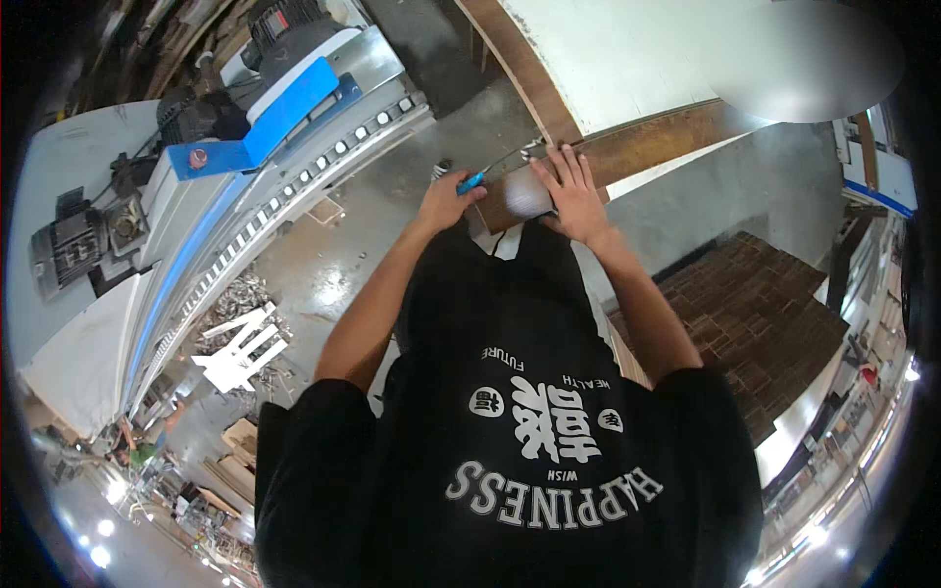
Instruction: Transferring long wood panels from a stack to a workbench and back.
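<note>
Count from my remote seat: one left hand (451, 202), one right hand (580, 201), one bright-blue-handled tool (471, 183) with a thin metal shaft, and two long brown wooden strips, a near strip (647, 147) and a far strip (537, 73), bordering one broad white panel (627, 59). I see the left hand curled around the tool, its shaft angled away over the near strip's end. The right hand lies spread on that strip, fingers extended, beside one rounded whitish thing (527, 194) I cannot identify. The near strip sits right in front of the body, its end between the hands, then runs off to the right. For room, I have grey concrete floor (328, 284) between the left forearm and one long grey machine (176, 255), and more floor between the near strip and one dark brown patterned sheet (745, 318) at right
</note>
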The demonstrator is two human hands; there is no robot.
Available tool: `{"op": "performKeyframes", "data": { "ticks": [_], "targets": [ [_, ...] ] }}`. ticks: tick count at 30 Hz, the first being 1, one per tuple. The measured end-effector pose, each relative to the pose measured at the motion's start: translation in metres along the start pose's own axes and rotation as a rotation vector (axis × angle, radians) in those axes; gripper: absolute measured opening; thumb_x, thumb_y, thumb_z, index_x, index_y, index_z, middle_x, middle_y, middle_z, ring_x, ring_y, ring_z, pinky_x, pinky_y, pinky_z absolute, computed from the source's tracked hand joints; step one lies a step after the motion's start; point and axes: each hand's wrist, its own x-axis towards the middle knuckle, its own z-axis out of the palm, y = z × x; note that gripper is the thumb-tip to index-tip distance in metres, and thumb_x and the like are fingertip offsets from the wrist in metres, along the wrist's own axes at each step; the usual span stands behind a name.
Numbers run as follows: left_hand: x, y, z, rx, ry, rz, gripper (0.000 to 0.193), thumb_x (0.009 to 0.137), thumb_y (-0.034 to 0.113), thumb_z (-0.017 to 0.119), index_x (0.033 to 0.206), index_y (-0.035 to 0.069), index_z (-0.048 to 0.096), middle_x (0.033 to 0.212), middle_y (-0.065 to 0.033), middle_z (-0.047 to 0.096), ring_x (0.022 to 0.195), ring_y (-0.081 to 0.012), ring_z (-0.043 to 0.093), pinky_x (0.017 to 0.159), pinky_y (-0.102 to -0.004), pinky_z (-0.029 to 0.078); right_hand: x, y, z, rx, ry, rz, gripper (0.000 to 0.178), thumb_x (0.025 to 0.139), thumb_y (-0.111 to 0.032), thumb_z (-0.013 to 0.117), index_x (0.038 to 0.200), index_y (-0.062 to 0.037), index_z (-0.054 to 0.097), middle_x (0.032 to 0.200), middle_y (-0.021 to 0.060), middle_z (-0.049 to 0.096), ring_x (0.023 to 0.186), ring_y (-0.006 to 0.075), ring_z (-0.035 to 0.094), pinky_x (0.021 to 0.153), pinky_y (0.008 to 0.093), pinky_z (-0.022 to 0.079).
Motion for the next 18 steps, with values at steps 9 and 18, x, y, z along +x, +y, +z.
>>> {"op": "performKeyframes", "data": {
  "ticks": [9, 18],
  "targets": [
    [-0.003, -0.020, 0.005, -0.376, -0.247, 0.053, 0.035, 0.098, 0.033, 0.073, 0.119, 0.005, 0.069, 0.088, -0.0097, 0.074, 0.069, -0.0151, 0.068, 0.069, -0.0332, 0.055, -0.044, -0.124, 0.059, 1.037, 0.395, 1.105, 0.078, 0.086, -0.028, 0.088, 0.143, 0.0076, 0.047, 0.130, 0.0188, 0.063, 0.120, 0.0302, 0.062, 0.105, 0.0437, 0.048],
    [0.000, -0.040, -0.010, -0.243, -0.104, 0.146, 0.035, 0.105, 0.032, 0.062, 0.123, 0.003, 0.067, 0.106, -0.0156, 0.071, 0.092, -0.0278, 0.069, 0.086, -0.0397, 0.054, -0.038, -0.122, 0.132, 1.440, 0.237, 1.129, 0.075, 0.096, -0.043, 0.078, 0.135, 0.0117, 0.045, 0.111, 0.0169, 0.068, 0.087, 0.0204, 0.068, 0.071, 0.0333, 0.058]
  ]
}}
